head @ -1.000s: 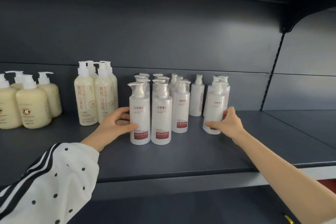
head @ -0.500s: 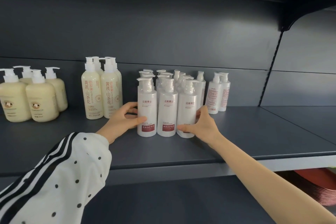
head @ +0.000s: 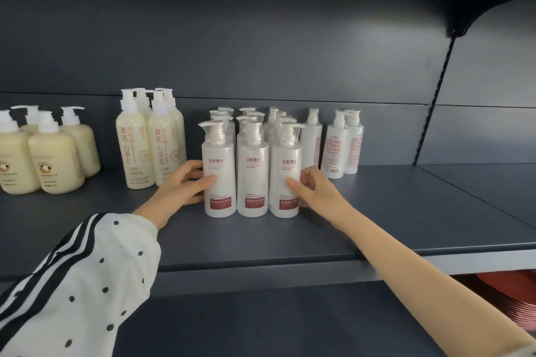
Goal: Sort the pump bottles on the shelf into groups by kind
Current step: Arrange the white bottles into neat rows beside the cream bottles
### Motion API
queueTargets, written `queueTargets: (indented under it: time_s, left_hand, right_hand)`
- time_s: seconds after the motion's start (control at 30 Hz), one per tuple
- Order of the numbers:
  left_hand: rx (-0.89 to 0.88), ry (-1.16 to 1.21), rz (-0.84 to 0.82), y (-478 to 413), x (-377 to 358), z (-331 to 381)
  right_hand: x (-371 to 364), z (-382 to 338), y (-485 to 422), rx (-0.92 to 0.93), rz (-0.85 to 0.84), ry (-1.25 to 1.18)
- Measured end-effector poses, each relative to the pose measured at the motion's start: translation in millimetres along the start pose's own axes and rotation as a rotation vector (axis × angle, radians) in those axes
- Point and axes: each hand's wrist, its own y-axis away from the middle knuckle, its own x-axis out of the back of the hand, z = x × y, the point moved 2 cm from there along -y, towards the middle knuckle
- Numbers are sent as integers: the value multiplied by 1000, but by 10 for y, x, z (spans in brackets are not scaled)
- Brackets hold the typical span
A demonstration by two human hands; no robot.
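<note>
Several white pump bottles with red labels stand clustered mid-shelf, three of them in a front row. My left hand (head: 182, 185) grips the left front white bottle (head: 219, 165), thumb across its face. My right hand (head: 314, 191) grips the right front white bottle (head: 285, 159) from its right side, thumb on the label. The middle front bottle (head: 252, 168) stands between them, touching both. Two more white bottles (head: 338, 151) stand apart to the right with their back labels facing out, and another (head: 311, 136) is just behind my right hand.
Tall cream bottles (head: 150, 148) stand left of the white cluster, close to my left hand. Round cream bottles (head: 52, 159) are grouped at the far left. The dark shelf (head: 406, 211) is bare to the right. Red plates (head: 513, 301) lie stacked on the level below.
My right hand left the bottle on the right and moved left to the third white bottle, which now lines up in the front row. My left hand stayed on the left front bottle.
</note>
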Motion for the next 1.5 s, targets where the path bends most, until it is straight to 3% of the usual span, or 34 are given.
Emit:
queueTargets:
  time_s: [0.1,0.3,0.73,0.93,1.1,1.37,1.5]
  left_hand:
    - [11,45,42,-26,2,-10]
    - [17,44,64,-91,-16,-13]
    - [28,17,35,-135,12,-29]
    - [17,10,26,-157,23,-17]
    - [0,33,40,-130,-17,-4]
    - [10,37,27,-109,-7,-16]
    - [17,44,17,-112,-3,-33]
  right_hand:
    - [203,29,-144,-54,-10,-112]
    - [814,294,-639,-118,514,-14]
    - [860,489,-1116,-143,588,92]
    - [964,507,-1092,-140,471,104]
    - [990,538,-837,-101,326,-98]
    - [732,129,-113,-21,-170,-224]
    - [508,67,31,-36,-94,-250]
